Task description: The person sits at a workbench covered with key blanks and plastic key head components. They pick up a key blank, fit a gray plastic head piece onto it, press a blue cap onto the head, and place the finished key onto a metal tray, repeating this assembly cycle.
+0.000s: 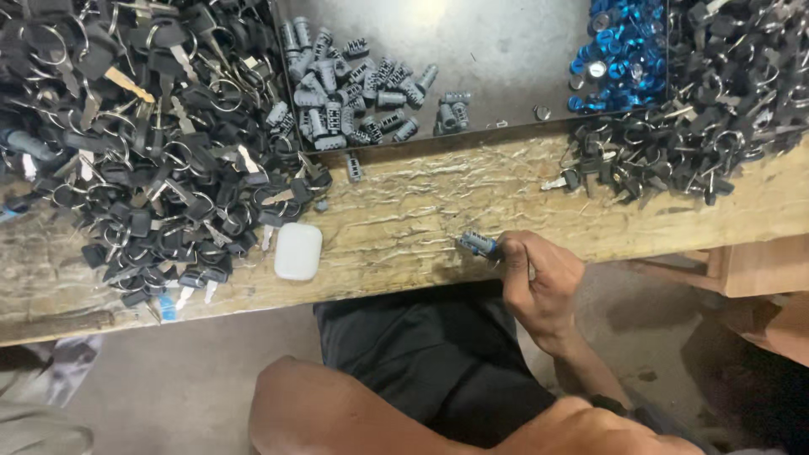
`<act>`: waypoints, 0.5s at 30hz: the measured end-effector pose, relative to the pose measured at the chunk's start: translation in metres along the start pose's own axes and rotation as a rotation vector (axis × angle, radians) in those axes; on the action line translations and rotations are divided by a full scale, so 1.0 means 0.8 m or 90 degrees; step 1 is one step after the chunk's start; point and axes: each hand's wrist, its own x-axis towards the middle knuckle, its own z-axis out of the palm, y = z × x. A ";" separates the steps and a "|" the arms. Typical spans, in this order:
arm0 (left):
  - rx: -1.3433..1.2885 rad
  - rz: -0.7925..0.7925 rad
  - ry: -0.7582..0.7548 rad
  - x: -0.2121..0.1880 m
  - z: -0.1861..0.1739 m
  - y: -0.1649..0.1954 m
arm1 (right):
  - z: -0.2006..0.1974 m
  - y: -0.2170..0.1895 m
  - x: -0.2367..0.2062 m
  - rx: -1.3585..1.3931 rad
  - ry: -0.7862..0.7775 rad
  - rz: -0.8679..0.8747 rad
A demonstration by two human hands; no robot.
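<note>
A worn wooden workbench (421, 211) with a scratched, splintered top runs from 9 to 3 o'clock. Below it, toward 6 and 7 o'clock, lies a grey concrete floor (185, 379). Pale light glares on the dark metal tray (506, 50) at 12 o'clock.

lock cylinder (477, 244): small grey metal barrel with a bluish sheen
state: pinched at one end by the right hand (539, 282)
pose: lying nearly level, free end pointing left
place: over the desk's (404, 223) near edge
</note>
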 end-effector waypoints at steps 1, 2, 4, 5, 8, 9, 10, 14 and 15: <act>-0.015 -0.012 0.002 -0.008 -0.004 0.003 | 0.000 0.000 -0.002 0.003 0.005 0.011; -0.010 -0.016 0.021 -0.005 -0.004 0.006 | 0.000 0.000 -0.003 0.006 0.007 0.014; 0.029 -0.024 0.064 0.005 -0.001 0.015 | 0.002 0.000 -0.004 0.016 0.009 -0.003; 0.068 -0.003 0.066 0.014 0.004 0.018 | 0.004 0.000 -0.004 0.022 0.014 -0.010; 0.141 0.040 0.079 0.039 0.023 0.014 | 0.007 -0.007 -0.005 0.004 -0.007 -0.018; 0.163 0.058 0.077 0.045 0.025 0.009 | 0.005 -0.008 -0.003 -0.009 -0.028 -0.036; 0.193 0.063 0.073 0.040 0.024 0.004 | 0.002 -0.011 -0.001 0.008 -0.062 -0.037; 0.385 0.029 0.068 0.018 0.013 0.013 | -0.040 -0.014 0.015 0.029 -0.256 0.000; 0.440 0.013 0.065 0.016 0.006 0.022 | -0.049 -0.011 0.023 0.032 -0.311 -0.005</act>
